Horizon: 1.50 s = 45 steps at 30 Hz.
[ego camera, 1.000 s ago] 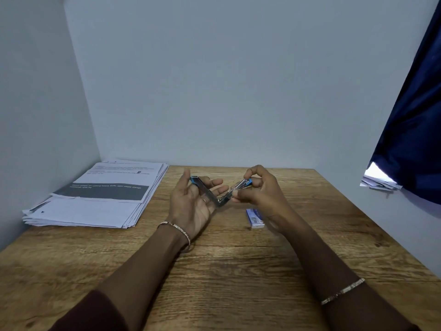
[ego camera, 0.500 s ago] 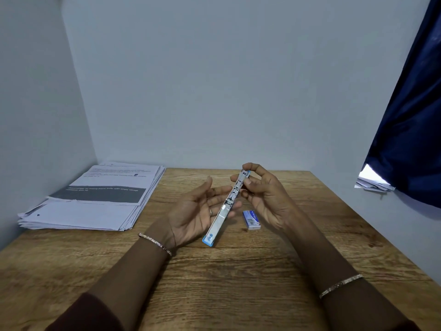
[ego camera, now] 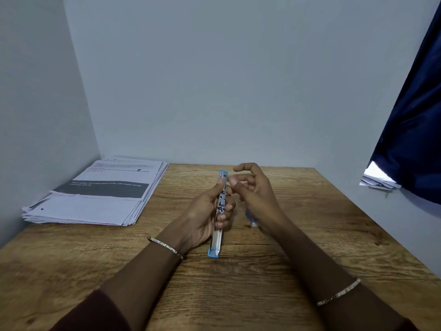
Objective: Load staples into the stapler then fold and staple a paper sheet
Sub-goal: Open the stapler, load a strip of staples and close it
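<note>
The blue and silver stapler (ego camera: 220, 211) is swung fully open into one long straight strip, pointing away from me above the wooden table (ego camera: 238, 283). My left hand (ego camera: 207, 216) is wrapped around its middle, thumb near the far blue end. Just to the right hovers my right hand (ego camera: 253, 187), fingers loosely curled and apart, holding nothing and not touching the stapler. The small blue staple box (ego camera: 250, 217) lies on the table, mostly hidden behind my right wrist. A stack of printed paper sheets (ego camera: 100, 194) rests at the table's far left.
Grey walls close the table at the back and left. A dark blue curtain (ego camera: 415, 139) hangs at the right, with more papers (ego camera: 379, 180) on a ledge beneath it.
The stapler went from a V shape to fully straight. It passed from my right hand's grip into my left hand, and my right hand let go and drew slightly away.
</note>
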Each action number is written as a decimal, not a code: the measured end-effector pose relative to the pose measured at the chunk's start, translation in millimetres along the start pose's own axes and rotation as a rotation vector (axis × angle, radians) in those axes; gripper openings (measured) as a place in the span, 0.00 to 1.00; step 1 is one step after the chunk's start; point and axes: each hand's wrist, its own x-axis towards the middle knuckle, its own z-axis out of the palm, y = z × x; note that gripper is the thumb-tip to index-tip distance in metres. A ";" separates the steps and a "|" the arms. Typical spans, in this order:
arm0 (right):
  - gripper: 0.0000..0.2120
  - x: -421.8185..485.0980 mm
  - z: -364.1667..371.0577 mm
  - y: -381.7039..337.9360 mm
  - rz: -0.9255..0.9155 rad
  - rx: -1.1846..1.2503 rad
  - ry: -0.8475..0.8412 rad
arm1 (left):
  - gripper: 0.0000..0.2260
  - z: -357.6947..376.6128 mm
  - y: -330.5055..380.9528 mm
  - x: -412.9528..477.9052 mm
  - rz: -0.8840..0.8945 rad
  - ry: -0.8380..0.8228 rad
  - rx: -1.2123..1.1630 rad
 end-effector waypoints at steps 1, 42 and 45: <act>0.07 -0.9 1.2 -0.2 -0.081 -0.132 0.050 | 0.16 -0.3 0.8 0.2 0.021 0.026 0.020; 0.05 -9.1 9.6 -5.8 -0.290 -0.495 -0.083 | 0.16 -5.0 -4.2 5.1 0.013 0.262 -0.027; 0.05 -9.1 12.6 -4.5 -0.283 -0.469 -0.078 | 0.17 -5.2 -2.5 4.1 -0.004 0.267 -0.058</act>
